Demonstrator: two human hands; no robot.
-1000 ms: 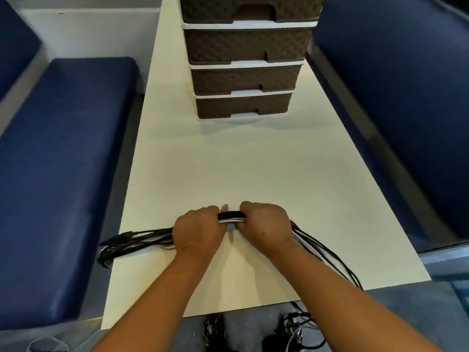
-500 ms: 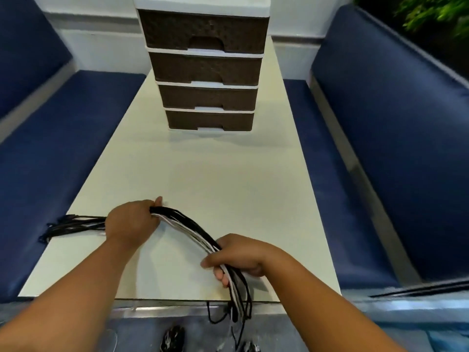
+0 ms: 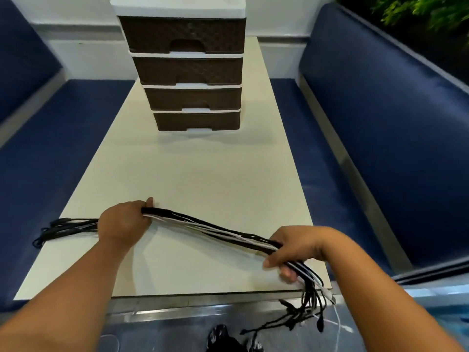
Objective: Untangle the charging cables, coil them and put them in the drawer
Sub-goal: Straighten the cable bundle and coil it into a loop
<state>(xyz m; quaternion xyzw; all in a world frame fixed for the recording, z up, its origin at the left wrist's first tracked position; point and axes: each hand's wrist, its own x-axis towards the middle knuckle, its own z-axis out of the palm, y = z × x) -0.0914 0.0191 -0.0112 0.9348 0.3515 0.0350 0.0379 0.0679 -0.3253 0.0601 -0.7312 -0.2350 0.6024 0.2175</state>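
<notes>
Over table point(image 3: 203, 189) — cables point(image 3: 210, 228) inside both hands' curled fingers point(image 3: 272, 262).

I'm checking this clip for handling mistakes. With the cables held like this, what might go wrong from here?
1. The cable bundle is one mixed mass of black and white strands between the left hand and the right hand; pulling may tighten knots.
2. The loose ends hang past the table edge and could snag on it.
3. All four drawers look closed, and both hands are occupied.
</notes>
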